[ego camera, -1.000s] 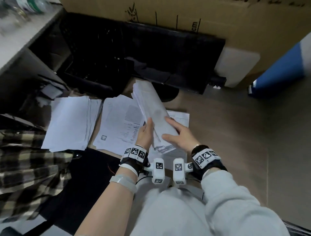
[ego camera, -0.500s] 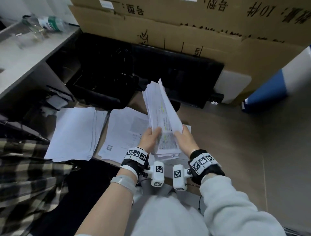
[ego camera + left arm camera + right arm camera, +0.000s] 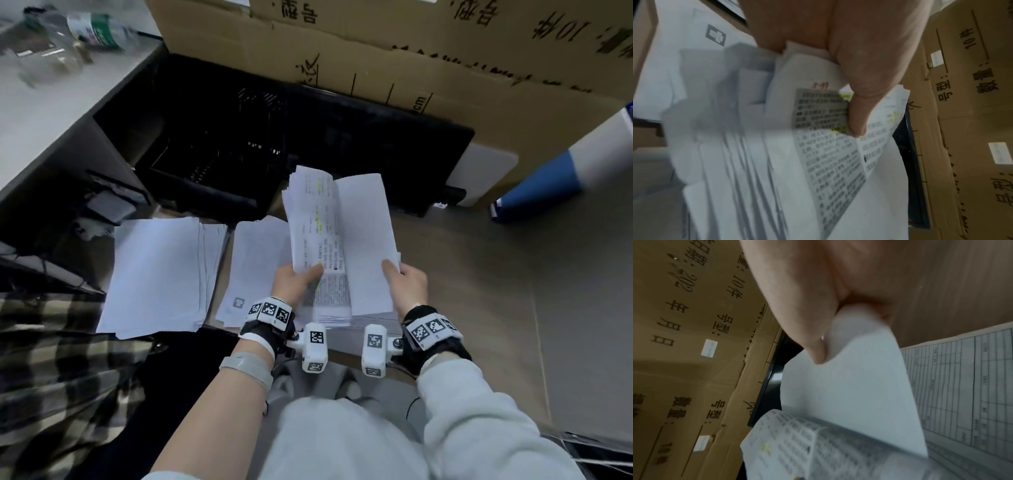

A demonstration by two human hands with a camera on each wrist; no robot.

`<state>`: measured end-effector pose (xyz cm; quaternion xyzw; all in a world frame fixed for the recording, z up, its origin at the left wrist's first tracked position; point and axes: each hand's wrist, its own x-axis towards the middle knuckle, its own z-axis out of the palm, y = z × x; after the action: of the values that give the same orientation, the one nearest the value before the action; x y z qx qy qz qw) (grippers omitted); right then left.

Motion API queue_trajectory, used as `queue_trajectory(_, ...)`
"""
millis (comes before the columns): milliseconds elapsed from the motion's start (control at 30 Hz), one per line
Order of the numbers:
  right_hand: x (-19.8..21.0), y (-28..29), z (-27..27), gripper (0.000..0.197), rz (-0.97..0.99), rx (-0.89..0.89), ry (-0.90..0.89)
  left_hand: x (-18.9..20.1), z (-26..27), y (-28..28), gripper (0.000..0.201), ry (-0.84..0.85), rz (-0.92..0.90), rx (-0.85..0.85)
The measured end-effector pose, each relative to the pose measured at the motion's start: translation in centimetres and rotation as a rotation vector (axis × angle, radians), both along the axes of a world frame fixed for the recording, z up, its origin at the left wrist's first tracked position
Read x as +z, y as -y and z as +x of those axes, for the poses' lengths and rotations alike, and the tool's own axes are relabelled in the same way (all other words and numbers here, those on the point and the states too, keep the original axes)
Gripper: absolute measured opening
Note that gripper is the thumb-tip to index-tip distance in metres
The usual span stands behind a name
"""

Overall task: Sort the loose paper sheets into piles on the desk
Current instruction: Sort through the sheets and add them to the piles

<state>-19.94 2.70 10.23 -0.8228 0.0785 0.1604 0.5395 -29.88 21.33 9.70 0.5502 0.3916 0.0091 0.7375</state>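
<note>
Paper has parted since half a second ago: your right hand (image 3: 408,287) now pinches one blank sheet (image 3: 366,240) peeled off to the right, thumb on top, fingers (image 3: 882,313) under its edge. Your left hand (image 3: 295,282) grips the printed stack (image 3: 317,226), thumb pressed on its text, both held above the table (image 3: 479,291). Beyond, two piles lie side by side: the middle pile (image 3: 253,270) and the left pile (image 3: 157,277); a third, under your hands, seems likely.
</note>
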Motion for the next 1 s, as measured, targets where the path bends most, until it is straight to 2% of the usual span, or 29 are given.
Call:
queue_trajectory(33,-0.3,0.2,0.0,0.029,-0.037,0.012,0.005,-0.1,-0.2,-0.3,0.032,-0.009,-0.004,0.000)
queue_trajectory(167,-1.5,0.2,0.4,0.014,-0.060,0.079,-0.034,-0.1,-0.9,-0.4,0.028,-0.030,0.017,-0.006)
queue_trajectory(267,-3.0,0.1,1.4,0.021,-0.127,0.179,-0.051,-0.1,-1.5,-0.2,0.023,-0.059,0.053,0.030)
queue_trajectory(333,-3.7,-0.2,2.0,0.028,-0.146,0.246,-0.083,-0.3,-2.2,-0.1,0.021,-0.084,0.097,0.104)
queue_trajectory(433,-4.4,-1.6,1.8,0.020,-0.124,0.377,-0.103,-1.3,-4.0,-0.2,0.025,-0.141,0.166,0.265)
queue_trajectory(533,-4.8,-2.8,0.8,0.033,-0.119,0.500,-0.127,-1.9,-6.2,-0.4,0.032,-0.176,0.199,0.399)
queue_trajectory(667,-4.9,-4.9,0.1,0.033,-0.132,0.545,-0.121,-2.0,-8.2,-2.0,0.031,-0.190,0.217,0.572)
queue_trajectory(767,-5.3,-7.6,-0.5,0.032,-0.159,0.579,-0.107,-1.8,-10.2,-4.0,0.030,-0.196,0.266,0.701)
queue_trajectory(867,-6.2,-12.1,-2.2,0.027,-0.136,0.638,-0.172,-2.0,-13.3,-7.6,0.031,-0.230,0.332,0.803)
queue_trajectory(1000,-7.8,-18.7,-5.4,0.032,-0.180,0.632,-0.230,-3.4,-17.7,-13.4,0.030,-0.307,0.375,0.910)
